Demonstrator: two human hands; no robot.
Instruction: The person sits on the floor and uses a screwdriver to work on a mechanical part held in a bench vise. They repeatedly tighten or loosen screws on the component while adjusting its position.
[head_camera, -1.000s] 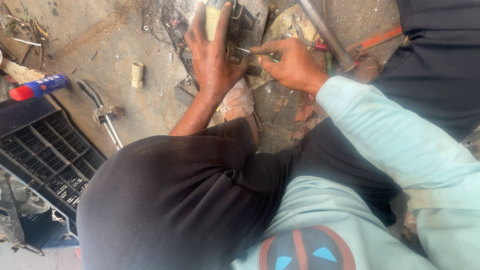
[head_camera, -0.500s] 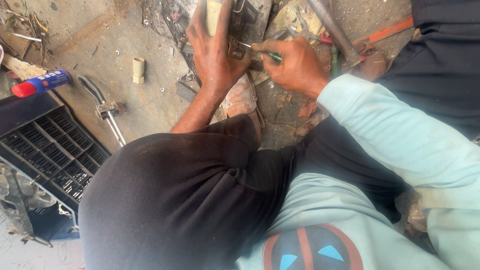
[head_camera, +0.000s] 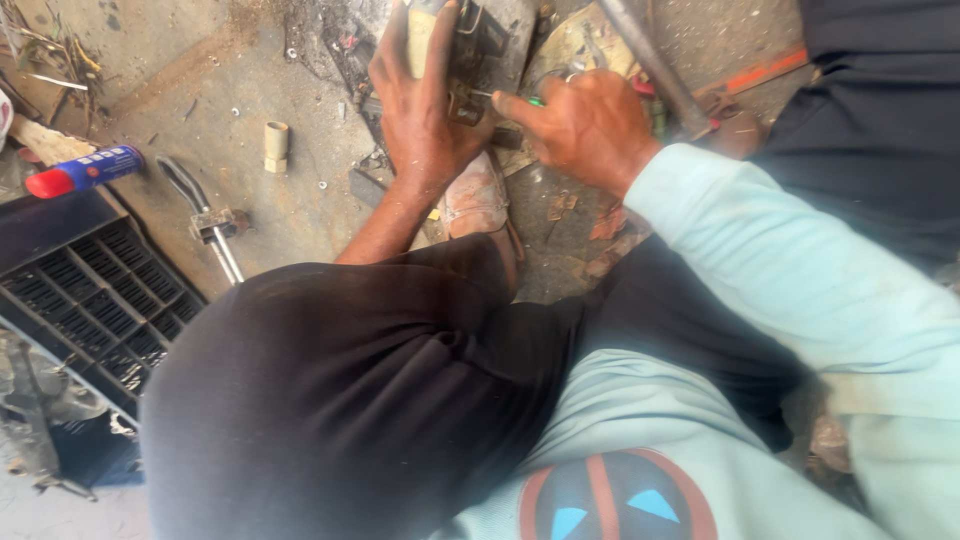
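Metal part: on dirty concrete floor, top of view. Left hand: fingers clamped around it. Right hand: just beside the part, closed on a green-handled tool touching it. Spray can: well left of the part.

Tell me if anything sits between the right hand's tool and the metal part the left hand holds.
Nothing visible does. The right hand points a thin tool straight at the metal part, which the left hand grips from the side.

Your left hand hides much of the metal part; the top edge cuts it off.
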